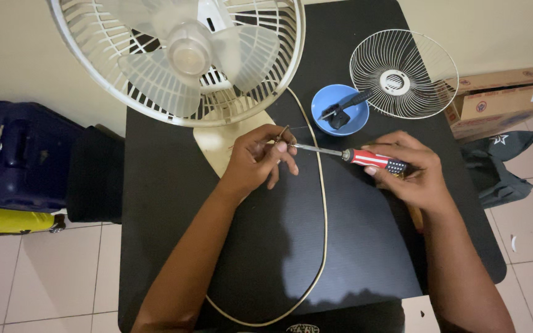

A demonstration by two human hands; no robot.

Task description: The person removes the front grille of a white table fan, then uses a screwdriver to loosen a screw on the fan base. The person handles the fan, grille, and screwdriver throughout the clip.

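Meanwhile, the right hand [411, 172] grips a striped screwdriver [353, 156] by its handle. Its tip meets a tiny, probably light and easily dropped screw [283, 136], pinched in the closed left hand [257, 157] fingertips.

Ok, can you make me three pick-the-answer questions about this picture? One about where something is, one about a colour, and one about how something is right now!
1. Where is the loose wire fan guard?
A. on the floor
B. on the black table, right of the blue bowl
C. on the fan

2. What colour is the bowl?
A. blue
B. yellow
C. green

3. How is the screwdriver right now?
A. lying in the bowl
B. on the floor
C. held in the right hand

Answers: 1 B, it lies flat beside the bowl. 2 A, its rim is blue. 3 C, fingers wrap its striped handle, the tip meeting the left hand.
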